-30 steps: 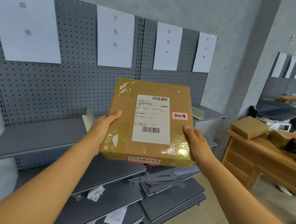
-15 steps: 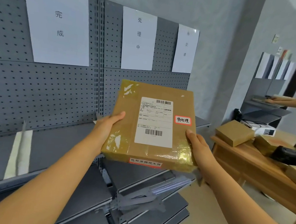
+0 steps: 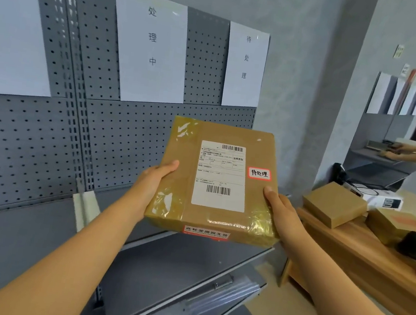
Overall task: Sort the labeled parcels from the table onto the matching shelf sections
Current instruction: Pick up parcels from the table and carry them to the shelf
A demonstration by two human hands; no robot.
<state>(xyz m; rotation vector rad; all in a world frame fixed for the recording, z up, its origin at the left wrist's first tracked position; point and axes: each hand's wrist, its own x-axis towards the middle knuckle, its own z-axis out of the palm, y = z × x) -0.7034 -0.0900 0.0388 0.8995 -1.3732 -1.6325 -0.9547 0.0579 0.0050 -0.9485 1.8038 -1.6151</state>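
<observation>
**Parcel's up in the air, right section is close by**

The parcel (image 3: 218, 182) is off the table (image 3: 363, 254) and held flat between both hands, hanging in front of the grey shelf (image 3: 32, 234) and just left of the table. Left hand (image 3: 152, 179) is pressed against its left edge, thumb lying on top; right hand (image 3: 283, 211) does the same on the right edge (the fingers underneath are hidden, so I can't tell how far they wrap).

Its red-bordered sticker (image 3: 259, 174) reads 待处理, which matches the far-right sign (image 3: 245, 64) above the parcel. The sign beside that one, 处理中 (image 3: 150, 44), shares two characters, so the easy mistake is dropping it one section too far left.

Other worry: the grip looks like side pressure only, I think, and the glossy tape (image 3: 169, 205) sits right under the left palm. Ease off and it could slide out.
</observation>
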